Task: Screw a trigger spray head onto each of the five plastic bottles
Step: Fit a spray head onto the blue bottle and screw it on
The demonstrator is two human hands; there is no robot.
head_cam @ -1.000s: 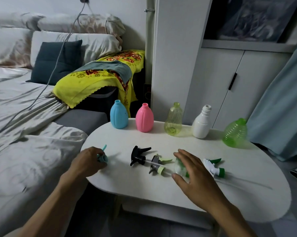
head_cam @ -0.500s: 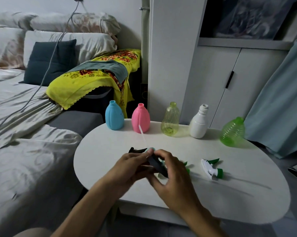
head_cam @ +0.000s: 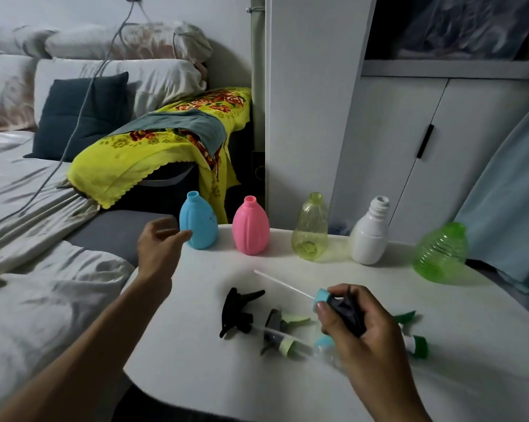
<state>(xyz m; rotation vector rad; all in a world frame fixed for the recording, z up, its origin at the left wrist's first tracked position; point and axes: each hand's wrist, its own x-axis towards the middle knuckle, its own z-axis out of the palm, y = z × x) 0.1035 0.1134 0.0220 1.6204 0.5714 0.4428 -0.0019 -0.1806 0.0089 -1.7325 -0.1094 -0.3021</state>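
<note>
Uncapped bottles stand in a row along the far side of the white table (head_cam: 214,382): blue bottle (head_cam: 198,221), pink bottle (head_cam: 250,226), yellow-green clear bottle (head_cam: 310,231), white bottle (head_cam: 370,234) and green ribbed bottle (head_cam: 442,254). My right hand (head_cam: 359,327) grips a dark spray head with a blue collar (head_cam: 323,299); its thin dip tube points toward the far left. My left hand (head_cam: 159,248) hovers with fingers apart, fingertips just left of the blue bottle. A black spray head (head_cam: 237,312), a grey and pale green spray head (head_cam: 280,330) and a green-collared spray head (head_cam: 417,345) lie on the table.
A bed with grey sheets (head_cam: 37,269) borders the table's left side. A yellow floral cloth (head_cam: 153,147) covers something behind the blue bottle. A white cabinet (head_cam: 439,153) stands behind the table and a blue-grey curtain (head_cam: 512,193) hangs at the right.
My left hand let go of the spray head and moved up and left toward the blue bottle. My right hand now holds the blue-collared head alone, shifted to the right.
</note>
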